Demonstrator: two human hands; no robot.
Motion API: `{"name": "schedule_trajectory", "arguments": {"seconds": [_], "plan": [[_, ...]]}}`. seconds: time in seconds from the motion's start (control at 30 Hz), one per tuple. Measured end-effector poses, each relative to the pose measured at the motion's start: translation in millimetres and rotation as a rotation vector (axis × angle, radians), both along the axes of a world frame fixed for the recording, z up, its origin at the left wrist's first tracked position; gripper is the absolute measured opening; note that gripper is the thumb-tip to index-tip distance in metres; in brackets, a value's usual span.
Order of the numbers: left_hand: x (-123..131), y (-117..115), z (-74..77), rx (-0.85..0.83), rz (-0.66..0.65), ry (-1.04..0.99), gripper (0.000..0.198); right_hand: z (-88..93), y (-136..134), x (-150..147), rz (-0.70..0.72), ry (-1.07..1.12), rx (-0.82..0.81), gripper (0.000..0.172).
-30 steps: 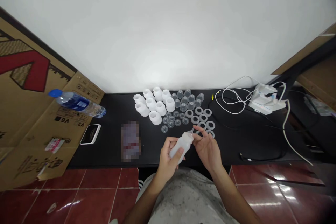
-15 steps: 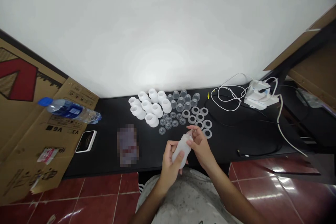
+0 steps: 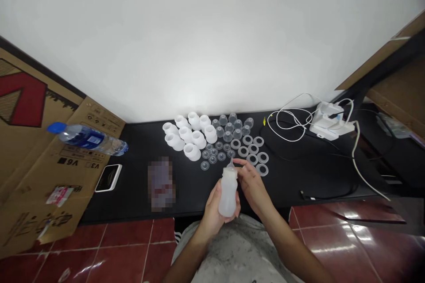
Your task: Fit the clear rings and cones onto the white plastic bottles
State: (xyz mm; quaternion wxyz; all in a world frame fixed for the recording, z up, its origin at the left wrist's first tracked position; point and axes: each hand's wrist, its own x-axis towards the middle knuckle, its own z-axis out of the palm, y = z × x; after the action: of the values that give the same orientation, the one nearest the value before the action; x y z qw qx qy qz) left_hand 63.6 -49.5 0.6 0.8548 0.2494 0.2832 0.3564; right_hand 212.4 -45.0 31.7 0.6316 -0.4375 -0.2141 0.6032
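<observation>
My left hand [image 3: 212,210] is wrapped round a frosted white baby bottle [image 3: 228,196], which stands nearly upright over the table's front edge. A clear nipple [image 3: 231,163] points up from the bottle's neck. My right hand [image 3: 251,182] is at the bottle's top, its fingertips closed on the side of the nipple and collar. Just beyond lie several small clear nipples [image 3: 213,158]. Several flat translucent rings [image 3: 252,159] lie to the right of them. Behind are several clear dome caps [image 3: 228,136], and several white bottles [image 3: 191,151] stand at the back left.
On the black table [image 3: 195,194] are a blurred flat packet [image 3: 161,183] and a white phone [image 3: 109,178]. A water bottle [image 3: 91,138] lies against a cardboard box [image 3: 59,172] at left. A white power strip [image 3: 327,121] with looping cables [image 3: 292,130] is at right.
The baby bottle has swung from a rightward tilt to nearly upright and slid slightly left. My right fingers have followed its top leftward, and my left thumb has shifted to its side.
</observation>
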Motion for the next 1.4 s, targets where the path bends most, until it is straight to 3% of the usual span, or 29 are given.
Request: {"name": "schedule_trajectory", "arguments": {"seconds": [0.1,0.27,0.47,0.63,0.83,1.03,1.13,1.4], "plan": [[-2.6,6.1,6.9,-0.127,-0.079,-0.128,0.065,5.4,-0.5,1.2,0.091,0.099,0.014,0.060],[-2.3,8.3,6.7,-0.173,-0.166,-0.206,0.068,11.9,-2.3,2.2,0.162,0.064,0.052,0.056],[-2.9,2.2,-3.7,0.048,-0.101,-0.087,0.067,6.9,-2.6,7.6,0.150,0.013,0.039,0.047],[-0.7,-1.6,-0.1,0.205,-0.043,0.128,0.061,4.8,-4.1,10.6,0.124,0.013,0.033,0.048],[-1.1,-0.7,1.6,0.210,-0.034,0.179,0.066,6.2,-7.7,6.8,0.128,-0.068,0.001,0.047],[-16.3,4.4,-5.1,0.225,-0.214,0.044,0.065,7.7,-15.1,9.7,0.235,-0.039,0.086,0.054],[-18.6,5.1,-3.9,0.231,-0.283,-0.005,0.066,7.5,-18.0,9.5,0.233,-0.010,0.076,0.045],[-25.2,18.6,5.1,0.375,-0.328,0.190,0.064,9.0,-11.1,-1.4,0.107,-0.007,0.016,0.032]]}}
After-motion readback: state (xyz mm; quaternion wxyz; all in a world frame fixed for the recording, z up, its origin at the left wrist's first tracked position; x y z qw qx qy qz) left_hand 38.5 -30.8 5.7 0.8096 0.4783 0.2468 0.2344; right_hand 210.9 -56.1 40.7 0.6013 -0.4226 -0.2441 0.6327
